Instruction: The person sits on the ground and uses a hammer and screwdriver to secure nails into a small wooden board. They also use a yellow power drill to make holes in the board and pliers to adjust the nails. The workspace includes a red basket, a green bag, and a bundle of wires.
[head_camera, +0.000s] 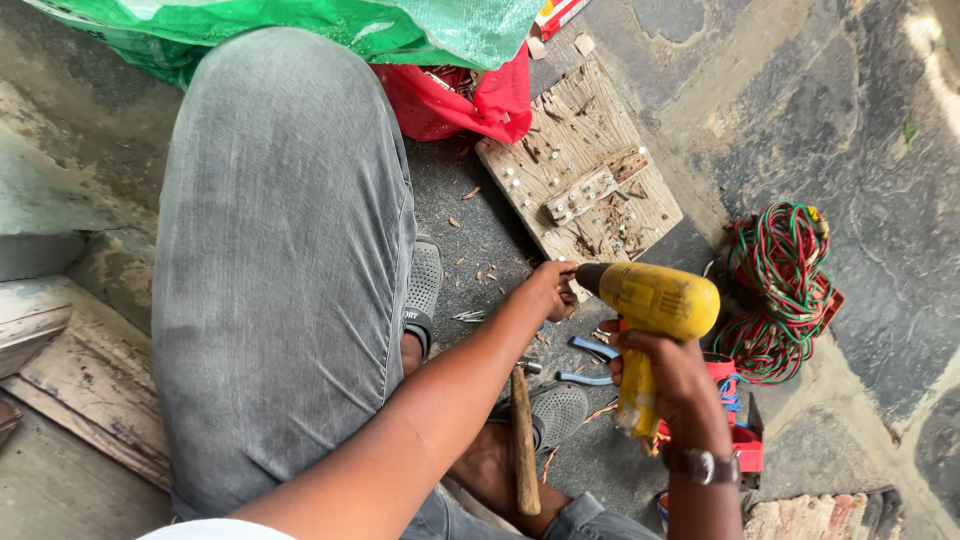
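Right hand (668, 372) gripping yellow drill (655, 300), left hand (548, 290) at chuck

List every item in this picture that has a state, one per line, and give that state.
yellow drill: gripped, nose towards the board
right hand: closed on drill handle
left hand: at drill's nose
wooden board: flat, studded with screws
hammer: lying unheld
wire bundle: coiled
red bag: open

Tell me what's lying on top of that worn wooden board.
On the worn wooden board lie a small pale wooden block studded with white pegs, loose white pegs and wood chips. Its near corner is hidden behind the left hand and yellow drill.
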